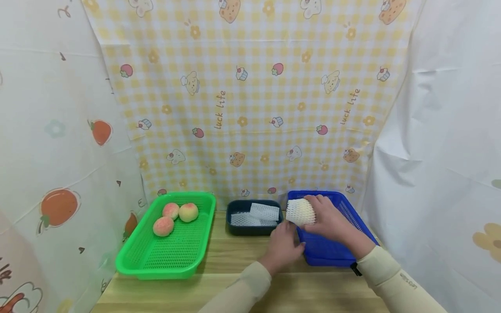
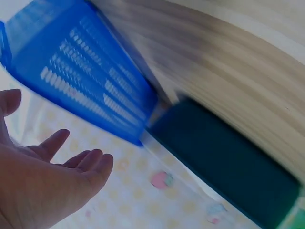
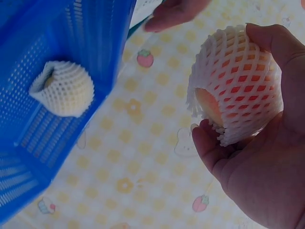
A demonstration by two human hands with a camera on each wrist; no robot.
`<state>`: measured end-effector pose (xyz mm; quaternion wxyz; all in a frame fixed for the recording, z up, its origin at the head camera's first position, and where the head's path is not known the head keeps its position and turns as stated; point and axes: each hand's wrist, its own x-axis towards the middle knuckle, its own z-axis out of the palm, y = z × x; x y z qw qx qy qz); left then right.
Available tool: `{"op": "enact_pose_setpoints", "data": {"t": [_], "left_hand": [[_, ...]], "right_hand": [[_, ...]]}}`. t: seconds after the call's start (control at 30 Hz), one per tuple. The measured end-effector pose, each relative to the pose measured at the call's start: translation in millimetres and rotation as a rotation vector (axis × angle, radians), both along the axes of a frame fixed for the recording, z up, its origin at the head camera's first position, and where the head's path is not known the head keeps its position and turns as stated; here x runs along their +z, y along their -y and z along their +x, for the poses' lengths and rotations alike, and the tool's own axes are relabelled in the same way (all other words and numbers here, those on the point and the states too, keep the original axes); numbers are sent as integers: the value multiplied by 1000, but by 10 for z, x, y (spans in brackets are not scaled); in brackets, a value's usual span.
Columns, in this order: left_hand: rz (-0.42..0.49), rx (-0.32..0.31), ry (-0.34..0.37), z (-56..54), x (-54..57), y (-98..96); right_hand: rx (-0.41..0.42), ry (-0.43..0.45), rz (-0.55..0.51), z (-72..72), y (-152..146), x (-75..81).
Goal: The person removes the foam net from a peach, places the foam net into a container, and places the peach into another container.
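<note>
My right hand (image 1: 328, 219) grips a peach (image 3: 243, 88) wrapped in a white foam net, thumb on one side and fingers curled under it. Part of the peach shows through the net's open end in the right wrist view. It is held above the near-left part of the blue basket (image 1: 328, 256). Just below and left of the peach is my left hand (image 1: 282, 245), its fingers loosely spread and holding nothing in the left wrist view (image 2: 62, 171). Inside the blue basket lies another net-wrapped fruit (image 3: 66, 90).
At left, a green basket (image 1: 164, 271) holds three peaches (image 1: 163, 226). Between the two baskets stands a dark box (image 1: 254, 231) with several flat white foam nets (image 1: 265, 211). A patterned cloth (image 1: 250, 108) hangs behind, with white cloths at both sides of the wooden table (image 1: 235, 261).
</note>
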<state>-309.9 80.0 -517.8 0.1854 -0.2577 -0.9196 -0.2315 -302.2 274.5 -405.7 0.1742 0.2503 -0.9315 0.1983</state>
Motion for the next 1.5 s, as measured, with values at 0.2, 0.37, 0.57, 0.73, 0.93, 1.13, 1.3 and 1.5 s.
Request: {"op": "enact_pose_setpoints", "data": {"t": [0.2, 0.37, 0.57, 0.73, 0.93, 1.13, 1.3, 1.5], "left_hand": [[137, 44, 17, -21, 74, 520], [241, 65, 65, -10, 135, 890], [358, 105, 124, 79, 235, 1234], [425, 76, 129, 154, 335, 1507], [510, 54, 207, 205, 386, 1739], [588, 47, 257, 226, 384, 1855], [587, 45, 257, 242, 382, 1900], [576, 54, 249, 255, 336, 1934]], "right_hand": [[28, 27, 8, 7, 213, -117], [92, 27, 18, 37, 417, -184], [117, 46, 44, 55, 643, -262], [150, 73, 54, 57, 811, -342], [183, 81, 46, 50, 985, -393], [186, 78, 48, 18, 1099, -423], [191, 60, 46, -25, 1161, -513], [182, 96, 53, -71, 1249, -750]]}}
